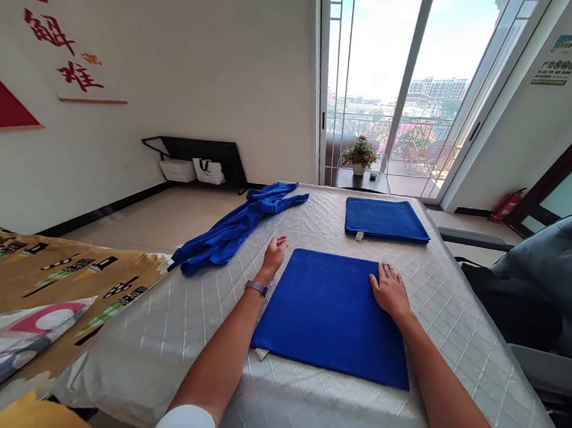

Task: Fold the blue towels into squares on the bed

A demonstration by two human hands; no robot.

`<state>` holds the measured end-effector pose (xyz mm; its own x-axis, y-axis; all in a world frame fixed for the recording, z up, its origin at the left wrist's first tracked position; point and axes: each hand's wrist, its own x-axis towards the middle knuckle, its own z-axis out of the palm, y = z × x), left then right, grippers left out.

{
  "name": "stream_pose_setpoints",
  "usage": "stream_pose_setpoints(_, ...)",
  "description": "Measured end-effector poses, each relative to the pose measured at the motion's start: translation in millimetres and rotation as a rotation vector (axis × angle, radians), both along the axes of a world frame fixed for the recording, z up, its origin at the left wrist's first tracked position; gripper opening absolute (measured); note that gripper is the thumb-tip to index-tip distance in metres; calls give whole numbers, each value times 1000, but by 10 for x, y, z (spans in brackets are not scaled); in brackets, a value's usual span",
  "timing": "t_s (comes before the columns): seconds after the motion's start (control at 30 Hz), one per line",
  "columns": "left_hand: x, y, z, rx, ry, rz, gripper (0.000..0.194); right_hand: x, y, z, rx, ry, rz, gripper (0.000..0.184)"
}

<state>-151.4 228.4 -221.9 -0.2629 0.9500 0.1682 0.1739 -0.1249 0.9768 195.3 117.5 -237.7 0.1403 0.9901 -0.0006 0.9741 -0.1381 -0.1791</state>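
A flat blue cloth (338,314), laid out as a neat rectangle, covers the middle of the quilted silvery mattress (201,325). A small white tag (261,353) sticks out at its near left corner. My right hand (392,288) lies flat on the far right corner of this cloth, fingers stretched out. Just off the far left corner is my left hand (274,255), its fingers loosely bent and nothing visible in them. Farther back rests a folded blue cloth (386,219) with a white tag. To the left, a crumpled blue cloth (241,227) lies along the mattress edge.
On the left is a brown patterned blanket (69,272) with a pink-and-white pillow (26,340). A grey padded chair (553,282) stands close on the right. Beyond the mattress are a potted plant (360,155) on a small table and a black rack (202,157).
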Motion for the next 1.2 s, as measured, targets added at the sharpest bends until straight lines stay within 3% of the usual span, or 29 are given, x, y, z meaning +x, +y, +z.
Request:
stream_pose_setpoints(0.13,277,-164,62,81,172,-81,20,1,0,-9,15,-11,3,68)
stream_pose_setpoints(0.3,820,-559,181,287,749,-427,24,1,31,-41,16,-17,-1,68)
stream_pose_setpoints(0.37,1104,-699,212,329,866,-540,26,-4,37,-41,13,-21,1,68)
stream_pose_setpoints(0.47,1588,-821,199,372,921,-666,38,-7,20,-23,11,-39,9,66)
stream_pose_setpoints(0.57,2071,-817,107,345,846,-788,56,9,-13,-5,-4,-73,36,62)
stream_pose_setpoints(0.67,2420,-716,-26,269,739,-812,64,33,-27,0,-22,-89,73,65)
stream_pose_setpoints(0.73,2519,-627,-112,236,724,-776,65,38,-20,0,-26,-74,85,66)
stream_pose_setpoints(0.83,2423,-491,-206,211,752,-727,68,24,1,2,-22,-28,55,64)
stream_pose_setpoints(0.97,1887,-293,-235,147,814,-613,73,2,17,1,22,6,21,68)
stream_pose_setpoints(1.1,1169,-105,-119,25,870,-423,68,1,24,-14,17,16,14,68)
stream_pose_setpoints(1.2,883,-98,41,-16,838,-277,67,-1,33,-27,5,22,7,68)
